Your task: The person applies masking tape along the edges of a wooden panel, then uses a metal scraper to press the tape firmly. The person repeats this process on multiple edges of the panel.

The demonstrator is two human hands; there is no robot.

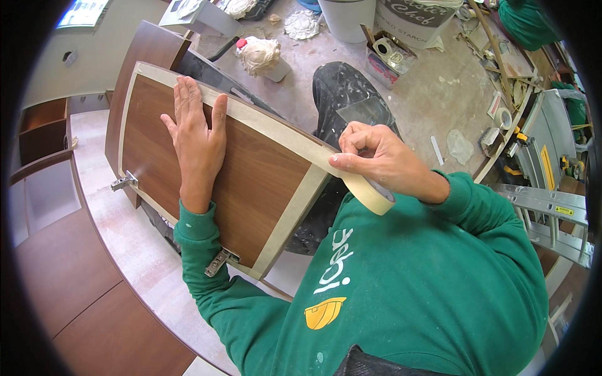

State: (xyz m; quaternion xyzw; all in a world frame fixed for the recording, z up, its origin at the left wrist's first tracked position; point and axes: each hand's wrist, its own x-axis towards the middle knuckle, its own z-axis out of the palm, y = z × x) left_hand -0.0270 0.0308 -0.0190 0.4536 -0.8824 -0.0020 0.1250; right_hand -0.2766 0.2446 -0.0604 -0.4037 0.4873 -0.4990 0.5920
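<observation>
A brown wood-grain cabinet door (263,175) lies tilted in front of me, with cream masking tape (269,130) along its edges. My left hand (199,147) rests flat on the door, fingers spread, their tips on the taped far edge. At the door's right corner, my right hand (392,160) grips a roll of masking tape (370,195) between thumb and curled fingers. The roll hangs below the thumb, where the strip meets the corner. Two metal hinges stick out from the near side: one hinge (124,181) at the left, another hinge (217,263) beside my left forearm.
Beyond the door are a red-capped bottle smeared with white material (260,56), white buckets (348,19) and a box holding tape rolls (390,59). An aluminium ladder (539,203) lies at right. Brown cabinet panels (75,263) stand at left.
</observation>
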